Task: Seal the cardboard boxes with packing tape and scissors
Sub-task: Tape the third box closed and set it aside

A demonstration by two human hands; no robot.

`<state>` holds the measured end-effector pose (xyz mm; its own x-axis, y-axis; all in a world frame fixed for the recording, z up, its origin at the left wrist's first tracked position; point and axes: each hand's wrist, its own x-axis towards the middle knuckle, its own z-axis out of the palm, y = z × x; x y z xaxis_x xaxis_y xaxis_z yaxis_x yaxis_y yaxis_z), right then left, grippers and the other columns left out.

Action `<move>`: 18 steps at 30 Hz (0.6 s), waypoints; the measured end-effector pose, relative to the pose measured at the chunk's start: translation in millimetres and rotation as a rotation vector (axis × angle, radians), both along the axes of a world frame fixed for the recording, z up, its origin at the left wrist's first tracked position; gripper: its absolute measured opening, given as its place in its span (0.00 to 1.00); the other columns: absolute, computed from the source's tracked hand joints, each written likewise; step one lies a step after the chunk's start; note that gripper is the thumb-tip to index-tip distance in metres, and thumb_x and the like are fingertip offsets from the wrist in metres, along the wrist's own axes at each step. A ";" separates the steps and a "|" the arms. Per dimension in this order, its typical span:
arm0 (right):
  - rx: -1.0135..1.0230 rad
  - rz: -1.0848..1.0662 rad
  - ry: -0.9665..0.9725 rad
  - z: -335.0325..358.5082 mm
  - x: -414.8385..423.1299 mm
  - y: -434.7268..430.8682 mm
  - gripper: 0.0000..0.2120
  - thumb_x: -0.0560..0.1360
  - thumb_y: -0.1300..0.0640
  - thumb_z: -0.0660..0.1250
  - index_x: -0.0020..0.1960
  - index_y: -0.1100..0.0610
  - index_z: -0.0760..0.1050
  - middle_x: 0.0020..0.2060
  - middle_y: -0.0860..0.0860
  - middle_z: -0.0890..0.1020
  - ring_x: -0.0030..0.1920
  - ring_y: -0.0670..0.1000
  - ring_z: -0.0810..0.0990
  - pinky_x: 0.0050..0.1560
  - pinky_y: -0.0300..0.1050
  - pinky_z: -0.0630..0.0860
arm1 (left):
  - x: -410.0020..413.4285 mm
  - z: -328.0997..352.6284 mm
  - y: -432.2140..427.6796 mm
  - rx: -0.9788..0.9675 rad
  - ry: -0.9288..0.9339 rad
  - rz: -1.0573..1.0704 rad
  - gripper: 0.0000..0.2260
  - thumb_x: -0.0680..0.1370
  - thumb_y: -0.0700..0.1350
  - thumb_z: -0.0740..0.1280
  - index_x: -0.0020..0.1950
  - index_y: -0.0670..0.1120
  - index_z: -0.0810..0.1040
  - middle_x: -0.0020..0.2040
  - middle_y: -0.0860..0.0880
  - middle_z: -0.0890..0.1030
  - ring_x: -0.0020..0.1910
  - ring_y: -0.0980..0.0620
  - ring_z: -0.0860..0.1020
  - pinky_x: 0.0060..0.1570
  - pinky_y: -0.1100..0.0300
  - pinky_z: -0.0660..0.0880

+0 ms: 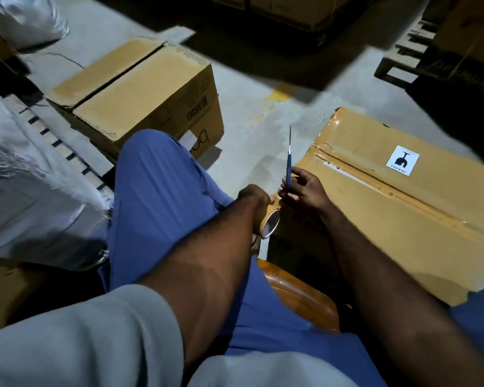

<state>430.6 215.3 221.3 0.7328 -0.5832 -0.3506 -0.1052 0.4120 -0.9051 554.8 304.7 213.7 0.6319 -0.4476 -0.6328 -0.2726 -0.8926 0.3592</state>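
Two things are gripped: a tape roll by the left hand, scissors by the right hand. A box is seen at 3 o'clock.

Warehouse storage area: bare concrete floor, cardboard cartons, wooden pallet, and shrink-wrapped goods stacked alongside.

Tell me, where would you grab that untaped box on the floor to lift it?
Probably under the bottom edges of the unsealed box, coming in low from two opposite sides. Its top flaps only meet along an untaped seam, so they would likely lift open rather than carry it.
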 end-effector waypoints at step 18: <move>0.094 0.514 0.240 21.1 -52.9 -26.3 0.15 0.80 0.71 0.61 0.65 0.66 0.76 0.43 0.55 0.79 0.42 0.51 0.78 0.40 0.41 0.79 | -17.4 42.0 29.7 -0.137 0.485 0.363 0.17 0.83 0.43 0.60 0.69 0.34 0.69 0.68 0.33 0.73 0.65 0.34 0.75 0.66 0.39 0.72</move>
